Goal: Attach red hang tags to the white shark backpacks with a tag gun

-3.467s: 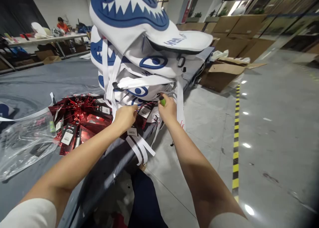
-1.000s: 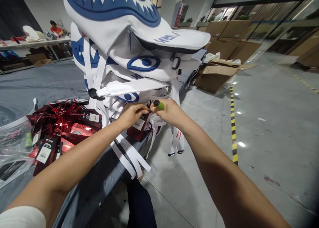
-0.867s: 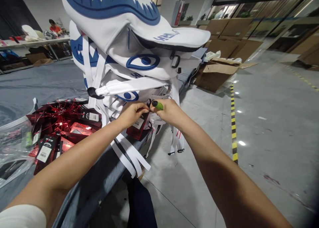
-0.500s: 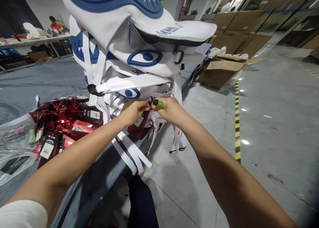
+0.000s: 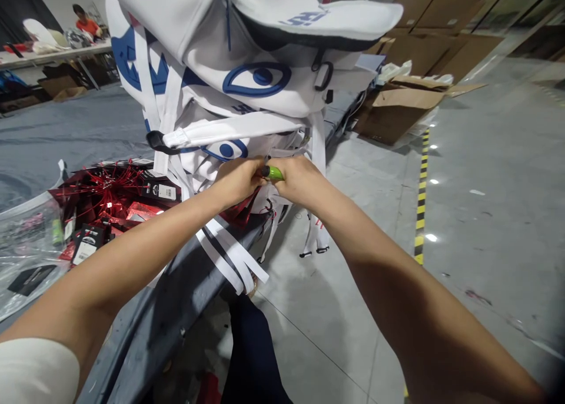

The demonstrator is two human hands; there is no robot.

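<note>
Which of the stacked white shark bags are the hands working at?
The lowest bag, under the pile: both hands meet at its front edge, just below its small blue eye.

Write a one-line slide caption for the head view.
Both hands, left hand and right hand, meet at a green-tipped tool beneath stacked shark-print backpacks.

Backpacks (image 5: 247, 56) — white with blue eye motifs; tool (image 5: 272, 172) — green, black-tipped; hang tags (image 5: 106, 207) red and black; desk (image 5: 79, 133) grey.

Glossy grey floor (image 5: 485, 174), striped yellow-black line (image 5: 421, 215), cardboard boxes (image 5: 397, 112) behind.
</note>
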